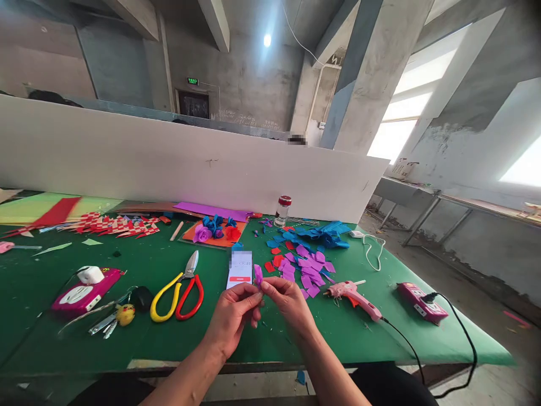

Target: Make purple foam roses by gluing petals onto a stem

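Note:
Near the table's front edge, my left hand [236, 310] and my right hand [289, 301] meet, both closed in a pinch on one small purple petal piece [258, 274] that stands up between the fingertips. Just behind my left hand lies a phone [240, 269] with a lit screen. Beyond my right hand spreads a pile of purple petals [313, 270] with red pieces [278, 260] and blue paper [329, 234]. Finished-looking purple, blue and red flowers [202, 233] rest on an orange sheet behind the phone.
Yellow-and-red-handled scissors [177, 296], keys with a yellow toy [125, 314] and a pink power strip [87, 290] lie left on the green table [147, 344]. A pink glue gun [355, 299], its cord and another power strip [422, 301] are right. A glass jar [283, 211] stands behind.

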The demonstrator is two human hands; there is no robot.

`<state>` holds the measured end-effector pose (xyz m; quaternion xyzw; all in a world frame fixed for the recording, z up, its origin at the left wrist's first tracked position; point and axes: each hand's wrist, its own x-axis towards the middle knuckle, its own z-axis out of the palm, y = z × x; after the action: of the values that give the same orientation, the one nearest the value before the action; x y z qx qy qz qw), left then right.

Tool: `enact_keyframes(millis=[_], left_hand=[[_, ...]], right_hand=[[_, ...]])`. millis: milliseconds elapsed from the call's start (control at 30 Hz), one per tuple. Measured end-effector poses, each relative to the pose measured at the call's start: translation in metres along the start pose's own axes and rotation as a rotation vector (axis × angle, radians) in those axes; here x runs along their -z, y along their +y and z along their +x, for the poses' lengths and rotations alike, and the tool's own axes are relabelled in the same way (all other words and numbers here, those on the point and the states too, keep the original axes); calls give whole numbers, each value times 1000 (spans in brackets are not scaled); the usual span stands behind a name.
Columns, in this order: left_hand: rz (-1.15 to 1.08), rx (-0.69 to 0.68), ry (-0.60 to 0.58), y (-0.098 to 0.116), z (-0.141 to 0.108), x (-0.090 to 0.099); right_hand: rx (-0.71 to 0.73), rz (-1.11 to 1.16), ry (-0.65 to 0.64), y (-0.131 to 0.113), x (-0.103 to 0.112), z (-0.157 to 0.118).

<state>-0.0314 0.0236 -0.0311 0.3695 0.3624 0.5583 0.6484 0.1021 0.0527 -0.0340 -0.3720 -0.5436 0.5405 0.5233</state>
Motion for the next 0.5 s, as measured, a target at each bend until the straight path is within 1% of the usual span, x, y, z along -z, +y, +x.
enact_keyframes(millis=[133, 367, 433, 500], left_hand=[[37, -19, 35, 0, -1, -2], [163, -98, 104, -1, -1, -7], [207, -117, 110, -3, -2, -8], [234, -130, 104, -5, -2, -7]], right_hand=[[26, -76, 32, 0, 0, -1], [82, -257, 74, 3, -1, -4], [118, -353, 105, 3, -4, -5], [180, -504, 159, 2, -8, -8]])
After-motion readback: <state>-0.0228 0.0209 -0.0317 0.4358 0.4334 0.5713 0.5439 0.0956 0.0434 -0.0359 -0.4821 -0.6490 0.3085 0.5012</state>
